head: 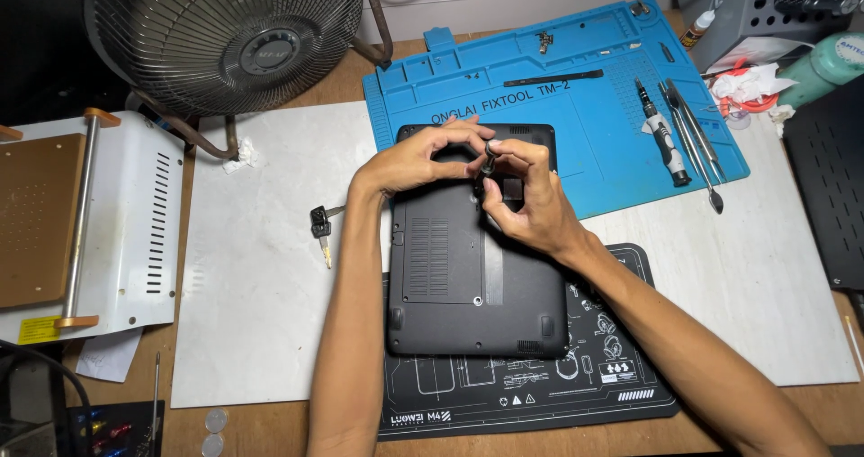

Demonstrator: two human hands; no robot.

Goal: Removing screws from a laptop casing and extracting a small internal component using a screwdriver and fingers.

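A small black laptop [468, 277] lies upside down, partly on a black printed mat [540, 394] and partly on a blue repair mat [576, 88]. My right hand [526, 201] pinches a short dark screwdriver [489, 158] upright over the laptop's far edge. My left hand [418, 156] reaches in from the left, its fingertips touching the top of the same screwdriver. The tip of the tool is hidden behind my fingers.
A second screwdriver [663, 138] and metal tweezers [693, 138] rest on the blue mat's right side. A key [321, 228] lies on the white sheet [261, 268] to the left. A fan [225, 34] stands at the back left, a white machine [108, 214] at the far left.
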